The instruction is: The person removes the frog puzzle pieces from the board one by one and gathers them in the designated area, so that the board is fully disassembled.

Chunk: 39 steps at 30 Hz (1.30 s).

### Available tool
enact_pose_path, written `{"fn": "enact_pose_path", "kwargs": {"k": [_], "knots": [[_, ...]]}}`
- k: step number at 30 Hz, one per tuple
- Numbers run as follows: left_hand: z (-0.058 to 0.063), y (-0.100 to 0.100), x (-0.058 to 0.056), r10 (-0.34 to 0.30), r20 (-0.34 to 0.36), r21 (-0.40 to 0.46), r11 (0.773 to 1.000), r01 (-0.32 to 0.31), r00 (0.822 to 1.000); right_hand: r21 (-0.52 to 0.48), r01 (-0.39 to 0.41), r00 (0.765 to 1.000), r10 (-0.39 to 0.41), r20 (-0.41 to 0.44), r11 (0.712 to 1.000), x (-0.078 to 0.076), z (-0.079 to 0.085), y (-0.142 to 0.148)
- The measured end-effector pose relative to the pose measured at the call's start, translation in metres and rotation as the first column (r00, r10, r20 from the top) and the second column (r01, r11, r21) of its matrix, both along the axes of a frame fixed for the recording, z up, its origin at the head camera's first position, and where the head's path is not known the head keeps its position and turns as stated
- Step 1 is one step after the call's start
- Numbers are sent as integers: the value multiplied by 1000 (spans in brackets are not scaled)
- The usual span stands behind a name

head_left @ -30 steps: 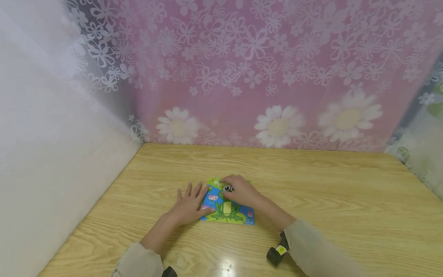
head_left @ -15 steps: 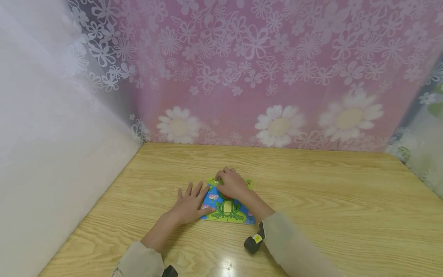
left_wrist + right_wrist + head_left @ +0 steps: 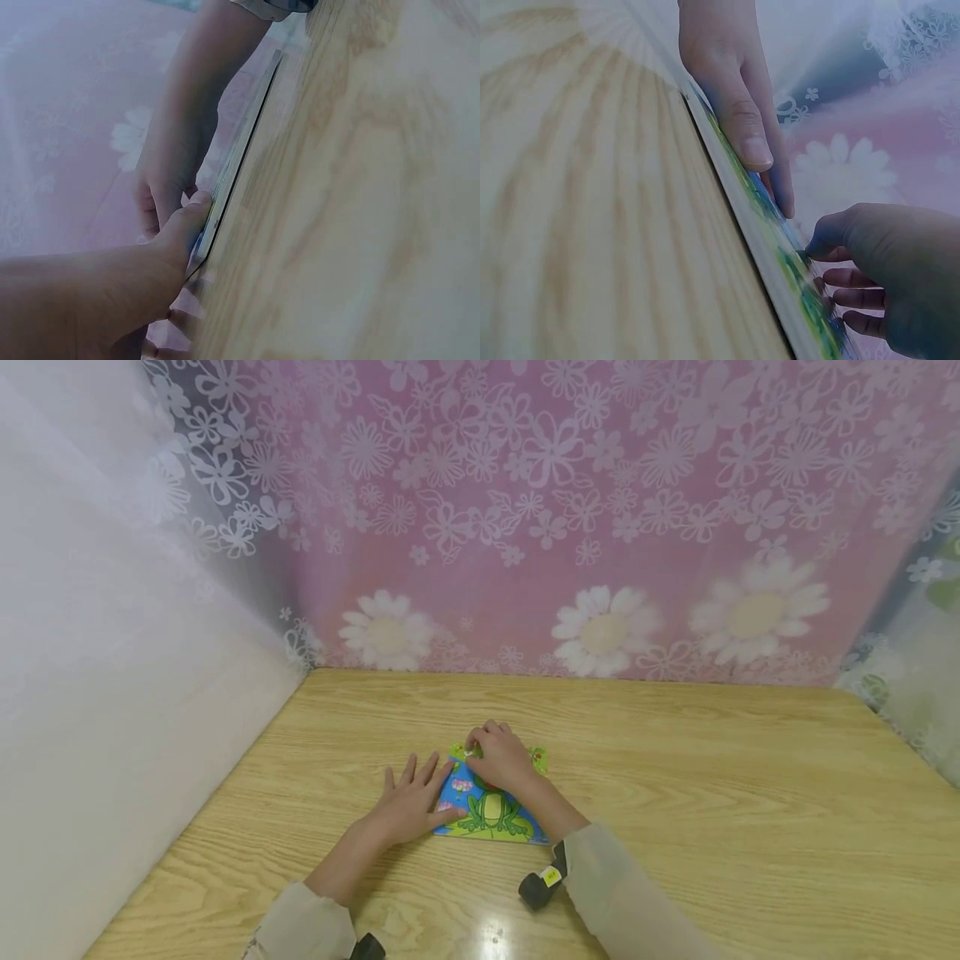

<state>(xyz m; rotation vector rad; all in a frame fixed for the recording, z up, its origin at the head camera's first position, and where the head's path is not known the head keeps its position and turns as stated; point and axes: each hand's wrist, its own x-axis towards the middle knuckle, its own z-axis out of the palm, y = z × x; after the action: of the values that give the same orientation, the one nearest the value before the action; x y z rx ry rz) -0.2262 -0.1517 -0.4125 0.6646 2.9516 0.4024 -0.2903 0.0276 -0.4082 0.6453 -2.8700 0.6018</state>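
Note:
A thin flat board with a frog picture [image 3: 492, 812] lies on the table, blue around the frog and green along its far edge. My left hand [image 3: 411, 808] rests across its left side, fingers spread, the thumb over the picture. Over the upper middle is my right hand [image 3: 502, 760], which hides the frog's eyes. Its bent fingers reach the board's upper left part. In the right wrist view, the right hand's thumb and fingertips [image 3: 814, 249] meet the picture's surface; whether they pinch a piece is unclear. The board's pale side edge [image 3: 238, 154] shows in the left wrist view.
The wood-grain table [image 3: 712, 793] extends on all sides of the board. A pink flowered curtain [image 3: 480, 527] hangs at its far edge. White sheeting [image 3: 150, 652] borders the left, and more patterned fabric [image 3: 922, 635] the right. A black wrist camera [image 3: 536, 889] sits under the right forearm.
My right hand has moved up and left from the frog's face to the board's upper left, then stayed nearly still. My left hand has kept its place on the board.

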Motion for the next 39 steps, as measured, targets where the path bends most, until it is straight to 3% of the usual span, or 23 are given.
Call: {"fn": "enact_pose_path", "kwargs": {"k": [14, 28, 39], "knots": [[3, 1, 1, -2, 5, -8, 1000, 2, 1000, -72, -24, 999, 26, 25, 997, 0, -1, 0], [4, 1, 2, 2, 3, 2, 1000, -2, 1000, -193, -89, 993, 101, 56, 977, -8, -7, 5], [5, 0, 2, -5, 13, 14, 1000, 5, 1000, -306, -170, 949, 239, 205, 937, -13, -4, 18]]}}
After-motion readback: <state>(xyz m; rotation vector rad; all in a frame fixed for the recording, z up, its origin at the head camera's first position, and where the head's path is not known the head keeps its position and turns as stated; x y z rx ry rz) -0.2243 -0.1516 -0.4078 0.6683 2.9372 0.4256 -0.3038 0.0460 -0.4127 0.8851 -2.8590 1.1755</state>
